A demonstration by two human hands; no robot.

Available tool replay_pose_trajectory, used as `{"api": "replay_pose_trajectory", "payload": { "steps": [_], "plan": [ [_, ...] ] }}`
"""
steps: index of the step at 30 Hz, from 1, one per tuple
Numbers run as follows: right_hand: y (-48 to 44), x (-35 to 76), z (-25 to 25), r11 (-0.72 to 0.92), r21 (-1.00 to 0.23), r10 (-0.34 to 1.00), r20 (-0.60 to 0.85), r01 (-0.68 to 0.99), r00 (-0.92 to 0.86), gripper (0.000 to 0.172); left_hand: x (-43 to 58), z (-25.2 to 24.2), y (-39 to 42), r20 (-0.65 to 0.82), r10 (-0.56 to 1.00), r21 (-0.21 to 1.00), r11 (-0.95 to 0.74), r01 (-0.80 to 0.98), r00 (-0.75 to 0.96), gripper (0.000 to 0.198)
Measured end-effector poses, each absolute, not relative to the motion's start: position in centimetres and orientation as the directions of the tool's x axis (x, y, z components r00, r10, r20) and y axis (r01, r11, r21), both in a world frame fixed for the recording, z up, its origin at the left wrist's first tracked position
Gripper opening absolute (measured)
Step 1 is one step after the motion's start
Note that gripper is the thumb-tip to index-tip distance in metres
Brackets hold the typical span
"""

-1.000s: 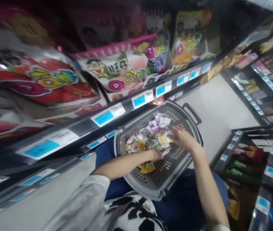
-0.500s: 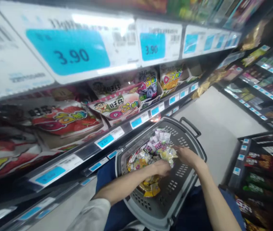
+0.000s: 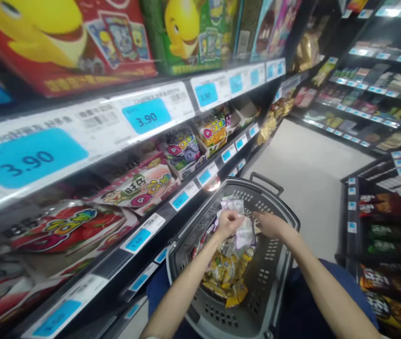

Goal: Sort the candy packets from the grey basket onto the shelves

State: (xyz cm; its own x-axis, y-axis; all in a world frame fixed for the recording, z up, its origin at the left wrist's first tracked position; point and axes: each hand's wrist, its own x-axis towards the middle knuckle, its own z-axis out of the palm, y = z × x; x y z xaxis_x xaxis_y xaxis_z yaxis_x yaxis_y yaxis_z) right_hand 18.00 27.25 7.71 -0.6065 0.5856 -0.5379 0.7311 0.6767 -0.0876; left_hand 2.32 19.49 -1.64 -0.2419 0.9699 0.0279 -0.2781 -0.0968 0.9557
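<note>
My left hand (image 3: 228, 223) is closed in a pinch on a white and purple packet (image 3: 244, 231), above the left half of the basket. To its right, my right hand (image 3: 267, 223) has its fingers bent near the packet's edge; what they hold, if anything, is blurred. Both hands are over a dark grey shopping basket (image 3: 269, 282) between the knees. Inside it lie several small yellow packets (image 3: 229, 270), with white, purple and red ones partly hidden under my left hand and forearm.
A shelf on the left holds a red candy bag (image 3: 69, 226), a pink candy bag (image 3: 144, 186) and a purple one (image 3: 182, 147). Above are price labels (image 3: 146, 116) and toy boxes (image 3: 186, 35). Dark shelves (image 3: 345, 235) stand at the right beyond the pale floor (image 3: 295, 155).
The view has shifted, showing more of the upper shelf. My left hand has moved up and left in the basket and now pinches a white and purple packet. More yellow packets show.
</note>
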Motion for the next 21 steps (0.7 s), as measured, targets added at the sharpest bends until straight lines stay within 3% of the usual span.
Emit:
{"api": "replay_pose_trajectory", "payload": {
  "steps": [3, 6, 8, 10, 13, 17, 21],
  "plan": [
    [27.1, 17.4, 8.0, 0.602, -0.183, 0.651, -0.45, 0.777, -0.611, 0.035, 0.7, -0.3, 19.0, -0.106, 0.94, 0.805, -0.111, -0.582, -0.325, 0.047],
    [27.1, 16.6, 8.4, 0.487, -0.524, 0.629, -0.345, 0.699, -0.697, 0.02, -0.6, 0.6, 18.6, -0.222, 0.891, 0.668, -0.156, -0.728, -0.395, 0.05],
    [27.1, 16.2, 8.7, 0.347, -0.734, 0.65, -0.261, 0.584, -0.714, 0.021, -1.3, 1.1, 18.4, -0.264, 0.851, 0.627, -0.206, -0.751, -0.454, 0.049],
    [27.1, 16.0, 9.2, 0.181, -0.861, 0.696, -0.228, 0.474, -0.68, 0.025, -1.9, 1.5, 18.4, -0.278, 0.82, 0.628, -0.238, -0.741, -0.5, 0.048],
    [27.0, 15.9, 10.3, 0.008, -0.935, 0.735, -0.235, 0.354, -0.636, 0.028, -2.4, 1.8, 18.5, -0.262, 0.801, 0.667, -0.253, -0.701, -0.539, 0.051],
    [26.8, 15.8, 11.3, -0.084, -0.965, 0.813, -0.21, 0.249, -0.543, 0.027, -2.3, 1.6, 18.9, -0.23, 0.808, 0.72, -0.233, -0.653, -0.543, 0.055],
    [26.7, 15.5, 10.9, -0.252, -0.96, 0.85, -0.28, 0.123, -0.447, 0.026, -1.8, 0.7, 19.4, -0.208, 0.834, 0.79, -0.165, -0.59, -0.512, 0.039]
  ]
}}
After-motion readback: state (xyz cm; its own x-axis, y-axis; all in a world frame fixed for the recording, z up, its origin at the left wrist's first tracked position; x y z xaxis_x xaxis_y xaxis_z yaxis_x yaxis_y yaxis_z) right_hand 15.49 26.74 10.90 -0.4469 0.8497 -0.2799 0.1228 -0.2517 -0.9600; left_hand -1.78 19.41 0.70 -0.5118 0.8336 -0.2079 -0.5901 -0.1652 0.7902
